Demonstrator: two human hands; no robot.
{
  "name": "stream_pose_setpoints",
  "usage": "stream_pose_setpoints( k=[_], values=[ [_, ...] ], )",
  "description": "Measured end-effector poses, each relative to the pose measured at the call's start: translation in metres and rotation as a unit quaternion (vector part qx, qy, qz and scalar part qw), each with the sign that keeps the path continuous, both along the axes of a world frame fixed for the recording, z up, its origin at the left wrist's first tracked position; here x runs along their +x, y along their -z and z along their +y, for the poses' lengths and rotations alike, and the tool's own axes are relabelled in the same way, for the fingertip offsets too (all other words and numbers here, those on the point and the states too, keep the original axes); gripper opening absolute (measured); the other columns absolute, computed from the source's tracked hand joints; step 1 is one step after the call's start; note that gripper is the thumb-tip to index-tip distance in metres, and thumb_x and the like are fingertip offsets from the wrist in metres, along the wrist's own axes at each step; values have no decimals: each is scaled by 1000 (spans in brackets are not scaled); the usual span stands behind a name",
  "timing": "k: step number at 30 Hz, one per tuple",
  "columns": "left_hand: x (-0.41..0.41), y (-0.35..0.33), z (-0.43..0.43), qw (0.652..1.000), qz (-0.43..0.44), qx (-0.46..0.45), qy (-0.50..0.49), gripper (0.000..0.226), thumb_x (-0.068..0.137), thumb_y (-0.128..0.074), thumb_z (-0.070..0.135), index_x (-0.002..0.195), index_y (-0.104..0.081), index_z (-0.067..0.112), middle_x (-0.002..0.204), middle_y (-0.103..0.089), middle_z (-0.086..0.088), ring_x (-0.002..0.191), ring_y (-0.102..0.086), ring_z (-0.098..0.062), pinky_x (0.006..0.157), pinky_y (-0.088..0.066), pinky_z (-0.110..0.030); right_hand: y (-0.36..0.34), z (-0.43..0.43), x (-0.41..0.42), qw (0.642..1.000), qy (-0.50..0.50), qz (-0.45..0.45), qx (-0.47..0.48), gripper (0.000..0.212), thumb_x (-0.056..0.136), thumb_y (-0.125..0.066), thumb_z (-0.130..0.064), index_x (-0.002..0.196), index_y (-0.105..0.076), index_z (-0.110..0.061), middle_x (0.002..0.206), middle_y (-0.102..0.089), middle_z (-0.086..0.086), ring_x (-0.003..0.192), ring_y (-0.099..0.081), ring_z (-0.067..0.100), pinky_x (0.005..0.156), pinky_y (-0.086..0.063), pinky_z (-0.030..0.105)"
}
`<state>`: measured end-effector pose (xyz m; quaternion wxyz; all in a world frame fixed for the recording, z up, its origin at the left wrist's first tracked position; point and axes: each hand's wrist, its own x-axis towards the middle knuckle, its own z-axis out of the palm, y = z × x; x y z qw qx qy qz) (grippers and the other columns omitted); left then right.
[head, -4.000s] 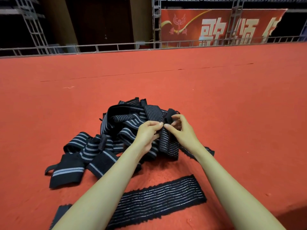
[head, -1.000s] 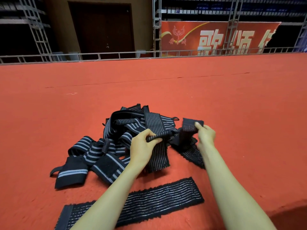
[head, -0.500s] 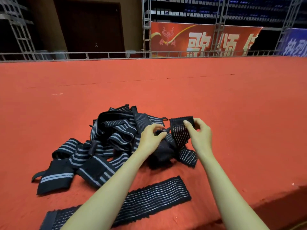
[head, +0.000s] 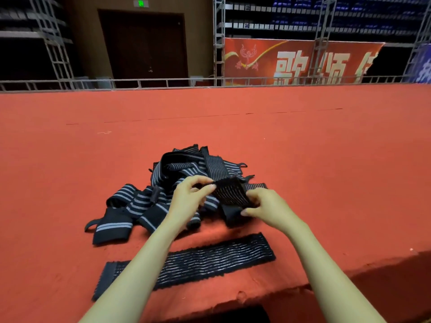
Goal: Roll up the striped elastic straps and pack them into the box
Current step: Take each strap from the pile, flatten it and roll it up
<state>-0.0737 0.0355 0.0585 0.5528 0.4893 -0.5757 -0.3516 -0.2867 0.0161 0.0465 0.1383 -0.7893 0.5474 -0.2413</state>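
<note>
View across a red carpeted platform [head: 326,159], read from left to right. At far left, behind the platform's grey metal rail [head: 163,82], stands a grey lattice truss [head: 54,43]. Beside it is a dark brown door [head: 144,47] with a small green lit sign [head: 140,3] above it.

On the carpet, left of centre, lies a tangled heap of black elastic straps with grey stripes [head: 177,169]. Its leftmost member, a broad black strap end with two pale bands [head: 112,229], lies flat and touches the rest of the heap. Nearer the viewer, just inside the platform's front edge, a long black strap with thin wavy pale stripes [head: 198,262] is laid out flat at full length, apart from the heap. The left forearm passes over it.

The left hand [head: 189,201] is above the heap's right part, thumb and forefinger pinching the upper left edge of a black finely striped strap [head: 231,192]. This held strap spans the gap between the hands, and its lower portion droops to the carpet at the heap's right border. The right hand [head: 270,206] grasps the strap's right side, fingers curled round it and thumb beneath.

At right rear hangs a red banner with large white characters [head: 291,61], crossed by further truss uprights.
</note>
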Motion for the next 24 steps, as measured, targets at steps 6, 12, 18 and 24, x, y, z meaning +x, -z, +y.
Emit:
stream_pose_setpoints(
  k=[6,12,18,24],
  values=[
    [54,29,37,997,20,72,24,10,83,-64,2,91,-63,8,97,-67,-12,87,-68,-17,77,-51,-20,37,16,16,991,40,84,-94,13,84,-61,-30,89,-67,-20,90,-59,-3,98,-53,21,79,-38,31],
    [79,53,60,982,124,143,5,8,87,-60,4,89,-65,-2,90,-69,-11,85,-67,-16,75,-54,-19,56,40,52,992,40,110,-43,13,83,-55,-31,89,-61,-21,99,-68,0,98,-61,25,75,-42,32],
    [92,85,73,980,51,178,-75,30,75,-65,-12,88,-61,14,98,-61,0,83,-57,-14,72,-47,-25,81,52,51,992,2,75,99,35,80,-61,-60,81,-62,-25,79,-61,-10,80,-56,11,72,-44,29],
    [100,102,80,969,5,173,-179,35,77,-62,-9,101,-57,16,107,-59,-6,88,-58,-16,82,-47,-34,104,36,14,982,164,91,10,44,89,-57,-46,123,-55,-17,122,-52,7,119,-42,29,96,-38,38]
  ],
)
